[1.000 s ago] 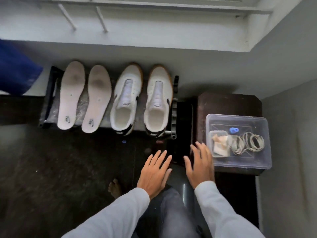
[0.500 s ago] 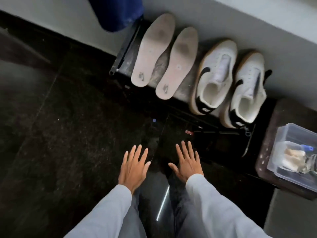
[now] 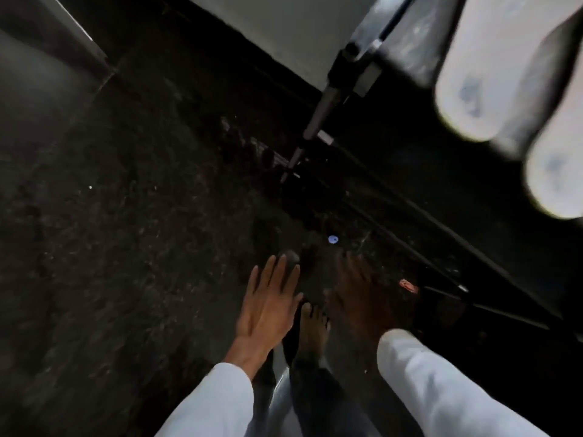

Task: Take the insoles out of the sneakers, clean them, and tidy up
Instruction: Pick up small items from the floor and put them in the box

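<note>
Two pale insoles lie side by side on a black shoe rack point(image 3: 347, 67) at the top right; only their heel ends show, one insole point(image 3: 473, 86) further left and the other insole point(image 3: 555, 181) lower right. The sneakers are out of frame. My left hand point(image 3: 268, 305) hovers flat over the dark floor, fingers spread and empty. My right hand point(image 3: 362, 294) is beside it, blurred and in shadow, fingers apart, holding nothing. Both are well below and left of the insoles.
Dark speckled floor point(image 3: 126, 247) fills the left and middle. A bare foot point(image 3: 312, 329) stands between my hands. A small blue spot point(image 3: 332, 239) and a small red scrap point(image 3: 408, 285) lie on the floor near the rack's lower bars. A pale wall runs along the top.
The view has swung left and down: sneakers and plastic box left the frame, insoles slid to the top right corner. Both hands stay open over the floor.
</note>
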A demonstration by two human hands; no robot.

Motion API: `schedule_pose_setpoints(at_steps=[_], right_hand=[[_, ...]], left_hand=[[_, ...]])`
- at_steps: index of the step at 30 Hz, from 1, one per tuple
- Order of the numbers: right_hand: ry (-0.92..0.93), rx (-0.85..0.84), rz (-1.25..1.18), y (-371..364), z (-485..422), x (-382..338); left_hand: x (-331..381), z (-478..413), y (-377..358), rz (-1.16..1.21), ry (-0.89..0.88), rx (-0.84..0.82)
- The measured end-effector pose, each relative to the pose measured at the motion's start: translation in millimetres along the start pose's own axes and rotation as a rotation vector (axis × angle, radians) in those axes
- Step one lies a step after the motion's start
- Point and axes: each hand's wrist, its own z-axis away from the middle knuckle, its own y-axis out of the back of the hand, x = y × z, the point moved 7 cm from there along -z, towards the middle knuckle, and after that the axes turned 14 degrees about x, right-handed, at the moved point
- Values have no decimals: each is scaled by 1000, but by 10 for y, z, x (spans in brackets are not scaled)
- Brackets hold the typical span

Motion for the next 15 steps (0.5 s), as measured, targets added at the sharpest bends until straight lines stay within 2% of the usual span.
schedule_pose_setpoints(at_steps=[3,7,10,13,15], right_hand=[[16,-8,40,-668,-568,235],[-107,-30,72,-1225,-1262,503],[-206,54,51,-1507,-1526,681],[-195,134,89,-1678,-1588,722],[-217,190,16,-1738,-1573,707]], left_hand=[[-222,-249,-558,-3,-42,36],[-500,-505,-1159,-1,-99,97],[-693,-644,-1443,15,-98,118],[-821,-656,-1591,3,-92,135],[-871,-609,-1643,5,-88,141]])
